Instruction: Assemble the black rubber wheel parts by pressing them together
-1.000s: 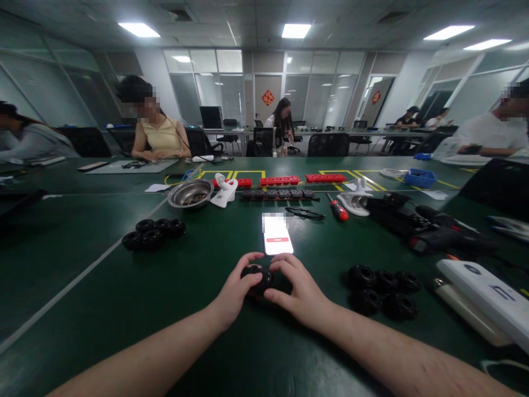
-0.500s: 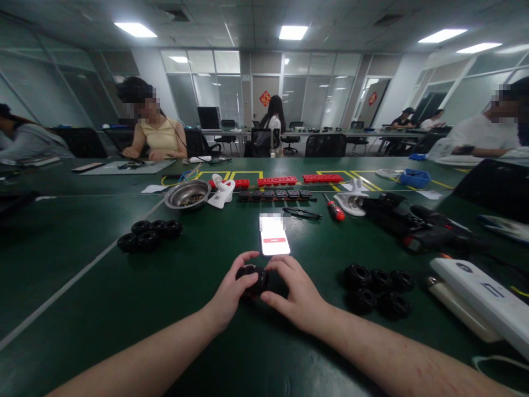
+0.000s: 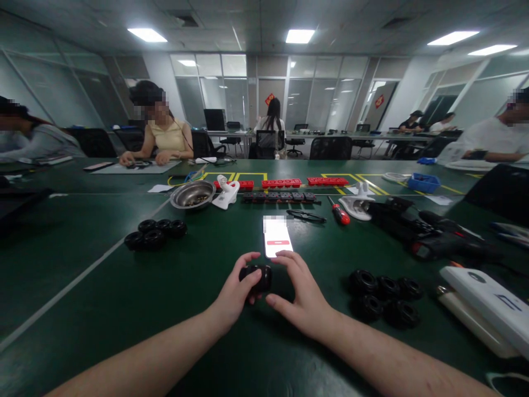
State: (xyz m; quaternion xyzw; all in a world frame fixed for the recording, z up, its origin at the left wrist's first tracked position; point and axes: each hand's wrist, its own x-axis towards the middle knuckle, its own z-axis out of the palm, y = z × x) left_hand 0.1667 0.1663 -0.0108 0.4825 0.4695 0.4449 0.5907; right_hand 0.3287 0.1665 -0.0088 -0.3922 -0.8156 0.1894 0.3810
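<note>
The head view showed one black tyre-like wheel [image 3: 266, 279] between the hands, on the near side of one lit smartphone [image 3: 278, 242], its longer side running left to right, one end facing the right hand [image 3: 300, 289]. The left hand [image 3: 233, 289] was clamped on it; the right's thumb and fingers stood apart. Five loose black wheels [image 3: 153, 239] lay leftward, five more [image 3: 370, 306] rightward. Half a second earlier, the right fingertips were closer to it.

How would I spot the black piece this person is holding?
On the big green table, find the phone with the lit screen. Just on its near side, the left hand grasps a rounded black piece, with the right hand curved close by. Unlike the dark pieces clustered to either side, this one is in a hand.
</note>
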